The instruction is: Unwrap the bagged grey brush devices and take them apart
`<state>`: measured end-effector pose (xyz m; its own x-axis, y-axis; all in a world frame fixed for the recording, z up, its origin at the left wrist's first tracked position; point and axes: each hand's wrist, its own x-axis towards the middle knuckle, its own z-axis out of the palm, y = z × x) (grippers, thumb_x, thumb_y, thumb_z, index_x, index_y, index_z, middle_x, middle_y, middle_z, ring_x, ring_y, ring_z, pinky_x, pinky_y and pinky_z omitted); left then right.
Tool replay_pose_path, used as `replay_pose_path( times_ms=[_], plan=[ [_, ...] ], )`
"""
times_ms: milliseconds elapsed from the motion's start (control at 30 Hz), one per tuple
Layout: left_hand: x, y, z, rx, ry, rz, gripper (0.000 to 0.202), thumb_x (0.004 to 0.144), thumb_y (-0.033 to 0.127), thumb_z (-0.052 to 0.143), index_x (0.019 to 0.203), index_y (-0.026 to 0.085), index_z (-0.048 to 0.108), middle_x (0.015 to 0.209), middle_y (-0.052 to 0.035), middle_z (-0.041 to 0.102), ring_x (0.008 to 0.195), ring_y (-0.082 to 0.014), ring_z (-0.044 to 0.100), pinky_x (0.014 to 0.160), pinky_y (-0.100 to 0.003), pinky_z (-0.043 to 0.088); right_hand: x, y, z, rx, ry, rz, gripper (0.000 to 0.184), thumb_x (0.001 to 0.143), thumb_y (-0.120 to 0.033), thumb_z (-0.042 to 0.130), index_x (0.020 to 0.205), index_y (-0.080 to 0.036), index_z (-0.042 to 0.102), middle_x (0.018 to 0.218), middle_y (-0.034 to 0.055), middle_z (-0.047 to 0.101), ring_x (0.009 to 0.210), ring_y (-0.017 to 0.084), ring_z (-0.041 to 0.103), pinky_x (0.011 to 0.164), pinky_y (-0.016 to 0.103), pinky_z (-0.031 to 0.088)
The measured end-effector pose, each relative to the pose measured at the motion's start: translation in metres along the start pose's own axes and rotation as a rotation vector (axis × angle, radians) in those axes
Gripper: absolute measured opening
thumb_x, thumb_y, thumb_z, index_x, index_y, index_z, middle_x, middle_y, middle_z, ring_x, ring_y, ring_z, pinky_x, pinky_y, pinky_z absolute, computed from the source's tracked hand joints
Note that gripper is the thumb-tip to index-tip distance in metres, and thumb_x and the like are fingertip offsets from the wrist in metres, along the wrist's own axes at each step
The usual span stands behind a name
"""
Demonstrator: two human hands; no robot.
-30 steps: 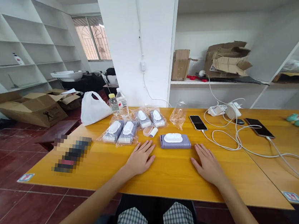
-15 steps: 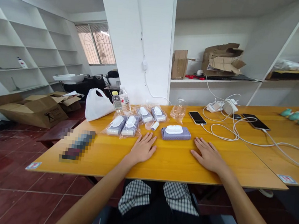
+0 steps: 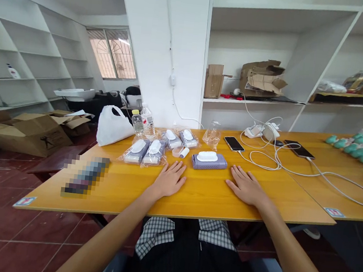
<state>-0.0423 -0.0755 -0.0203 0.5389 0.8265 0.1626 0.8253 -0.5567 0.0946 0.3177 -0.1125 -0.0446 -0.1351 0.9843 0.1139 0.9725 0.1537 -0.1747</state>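
My left hand (image 3: 170, 180) lies flat on the yellow wooden table (image 3: 123, 190), fingers apart and holding nothing. Just beyond its fingertips are two plastic-wrapped white and grey packs (image 3: 154, 152), with a small white roller (image 3: 183, 152) to the right. My right hand (image 3: 244, 187) lies flat too, empty, nearest a grey-lilac case (image 3: 209, 161) with a white brush-like top. Two more wrapped packs (image 3: 179, 139) stand further back. A black smartphone (image 3: 234, 143) lies beyond the case.
A white plastic bag (image 3: 114, 127) and a water bottle (image 3: 147, 121) stand at the back left. A pixelated object (image 3: 85, 176) lies at the left. White charging cables (image 3: 260, 159) run across the right side, and green items (image 3: 352, 149) line the far right.
The view has tilted down and the table sits higher in the picture. Both hands stay flat in about the same places on the table, and nothing on it has been moved.
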Motion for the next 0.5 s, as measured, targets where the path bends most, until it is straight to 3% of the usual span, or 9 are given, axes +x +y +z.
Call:
replay_pose_path(
  times_ms=[267, 500],
  plan=[
    [0.0, -0.004, 0.0, -0.005, -0.002, 0.004, 0.057, 0.111, 0.044, 0.042, 0.163, 0.023, 0.046, 0.173, -0.0137, 0.038, 0.163, -0.0335, 0.033, 0.132, -0.064, 0.025, 0.002, 0.003, 0.006, 0.019, 0.036, -0.015, 0.079, 0.106, -0.065, 0.027, 0.17, -0.02, 0.037, 0.176, 0.0113, 0.035, 0.165, 0.033, 0.028, 0.134, 0.06, 0.022],
    [-0.006, -0.014, -0.016, -0.1, -0.119, 0.036, 0.062, 0.111, 0.053, 0.04, 0.164, 0.022, 0.045, 0.176, -0.0131, 0.032, 0.165, -0.0305, 0.028, 0.134, -0.058, 0.022, 0.003, -0.002, 0.001, 0.004, 0.021, 0.023, 0.08, 0.105, -0.063, 0.03, 0.168, -0.016, 0.039, 0.175, 0.0136, 0.036, 0.164, 0.032, 0.031, 0.133, 0.057, 0.024]
  ],
)
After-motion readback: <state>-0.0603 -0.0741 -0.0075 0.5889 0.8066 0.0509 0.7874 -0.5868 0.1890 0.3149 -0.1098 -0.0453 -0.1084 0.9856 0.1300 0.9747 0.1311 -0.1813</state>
